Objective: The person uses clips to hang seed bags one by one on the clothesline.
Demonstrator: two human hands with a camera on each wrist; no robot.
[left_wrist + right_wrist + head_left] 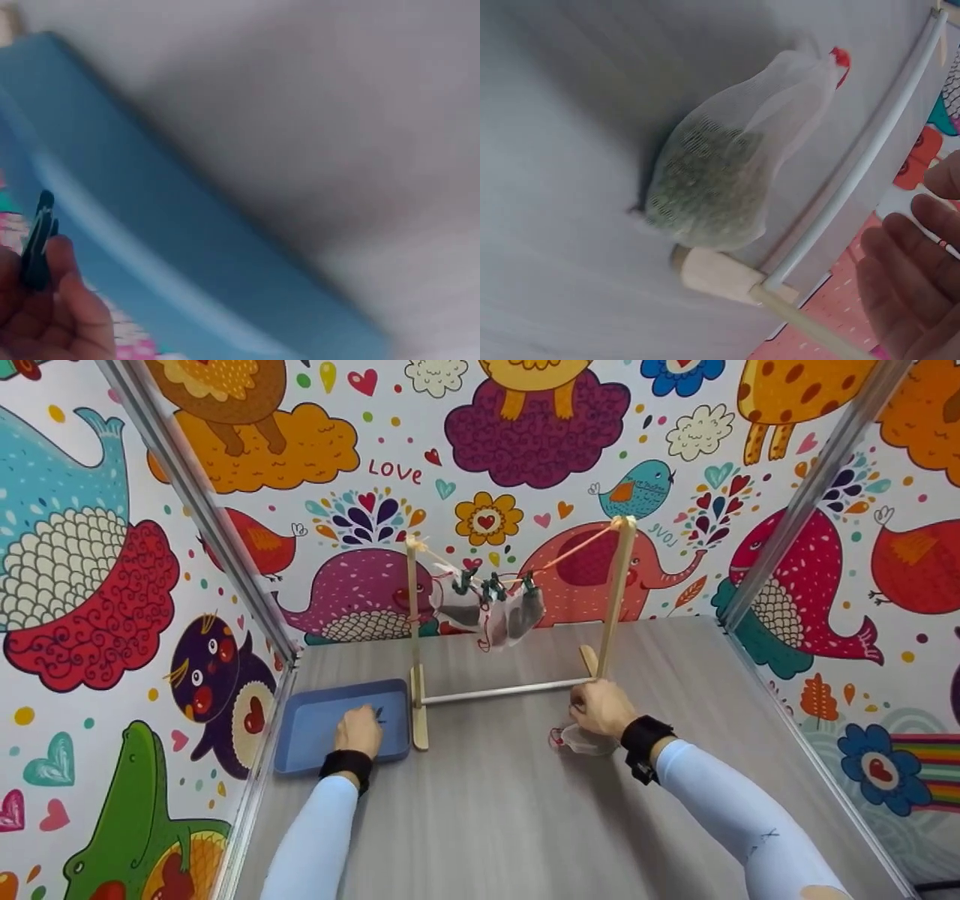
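Note:
My left hand (360, 731) is over the blue tray (300, 735) and pinches a small dark green clothespin (39, 244) between thumb and fingers. My right hand (604, 707) hovers near the foot of the right post, its fingers loosely bent with nothing in them. Beneath it on the table lies a white mesh drawstring bag (712, 165) with a red string end and dark greenish contents. The bag and the fingers are apart in the right wrist view.
Ahead stands a wooden frame with a left post (412, 615), a right post (615, 600) and a white crossbar (506, 691). An orange cord (576, 550) sags between the posts; several filled mesh bags (525, 615) hang from it by dark clips (493, 586). Patterned walls enclose the table (465, 810).

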